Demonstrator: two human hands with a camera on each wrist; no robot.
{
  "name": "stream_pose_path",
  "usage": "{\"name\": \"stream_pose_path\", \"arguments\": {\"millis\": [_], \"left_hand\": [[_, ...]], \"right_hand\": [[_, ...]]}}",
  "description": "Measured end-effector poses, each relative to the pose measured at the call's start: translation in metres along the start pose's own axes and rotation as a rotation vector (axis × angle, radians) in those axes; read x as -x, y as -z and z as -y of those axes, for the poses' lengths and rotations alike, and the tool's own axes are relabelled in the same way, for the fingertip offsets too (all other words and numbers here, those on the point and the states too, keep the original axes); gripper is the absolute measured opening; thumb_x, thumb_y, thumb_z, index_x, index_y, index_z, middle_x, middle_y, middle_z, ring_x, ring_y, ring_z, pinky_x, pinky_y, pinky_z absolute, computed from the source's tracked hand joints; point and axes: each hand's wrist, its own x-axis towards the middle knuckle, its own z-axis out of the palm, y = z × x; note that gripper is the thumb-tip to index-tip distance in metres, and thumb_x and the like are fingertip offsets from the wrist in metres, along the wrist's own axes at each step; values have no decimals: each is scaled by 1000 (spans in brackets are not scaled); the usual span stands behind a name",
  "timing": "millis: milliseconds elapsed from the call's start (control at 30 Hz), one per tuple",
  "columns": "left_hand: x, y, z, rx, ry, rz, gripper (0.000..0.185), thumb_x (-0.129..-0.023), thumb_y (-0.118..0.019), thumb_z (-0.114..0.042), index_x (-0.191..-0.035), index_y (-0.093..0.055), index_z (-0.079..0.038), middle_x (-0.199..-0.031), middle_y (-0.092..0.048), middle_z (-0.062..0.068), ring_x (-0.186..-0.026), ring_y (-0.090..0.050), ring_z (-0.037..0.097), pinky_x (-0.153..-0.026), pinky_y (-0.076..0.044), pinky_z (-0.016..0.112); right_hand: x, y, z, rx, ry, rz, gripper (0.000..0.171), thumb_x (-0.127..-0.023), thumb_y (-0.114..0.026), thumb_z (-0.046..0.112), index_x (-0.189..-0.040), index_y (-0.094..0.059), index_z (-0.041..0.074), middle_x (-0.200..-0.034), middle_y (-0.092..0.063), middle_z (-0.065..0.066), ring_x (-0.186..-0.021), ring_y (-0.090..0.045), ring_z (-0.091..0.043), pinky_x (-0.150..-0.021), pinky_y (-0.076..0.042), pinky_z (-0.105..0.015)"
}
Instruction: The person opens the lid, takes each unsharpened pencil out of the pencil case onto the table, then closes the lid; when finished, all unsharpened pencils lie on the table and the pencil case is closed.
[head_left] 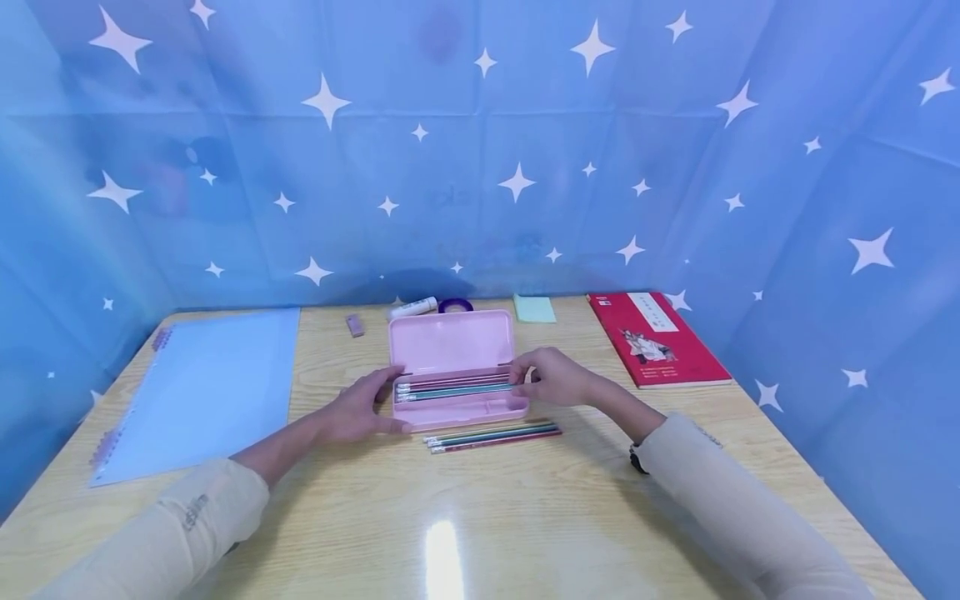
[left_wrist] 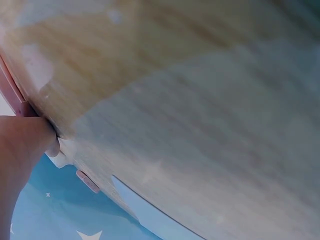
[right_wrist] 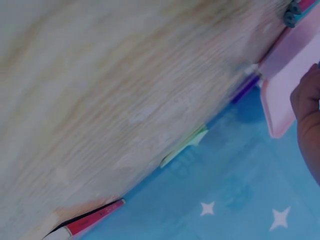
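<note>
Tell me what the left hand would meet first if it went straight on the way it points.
The pink pencil case, at its left end. In the head view the left hand points toward it and seems to touch its edge, though exact contact is hard to judge.

My left sleeve [head_left: 180,533] and right sleeve [head_left: 738,508]: pale beige, loose.
From my remote seat I see matching soft cloth, going off-white where light catches it, with creases along its length. Each ends in a wide, rounded opening on the forearm. The left carries a small dark-grey marking [head_left: 195,512], like lettering, too blurred for me to read. A black piece [head_left: 637,459] with a curved edge peeks from under the right opening; I can't make out what it is. Beyond the cloth, my left hand [head_left: 360,408] and right hand [head_left: 558,379] are bare.
</note>
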Motion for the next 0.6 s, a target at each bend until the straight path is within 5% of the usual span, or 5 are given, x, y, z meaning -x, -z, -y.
{"name": "stream_pose_path", "arguments": {"millis": [600], "left_hand": [[1,0,-2,-19,10,-9,106,-78,-84,-38,-155,-22,-1,-153,-37,22,-142,-34,39,-116,-26,52]], "right_hand": [[49,5,8,-101,-50,27,7,-91,-73,12,-97,-72,13,-89,-67,-1,-64,-53,-15,-56,-47,-26]]}}
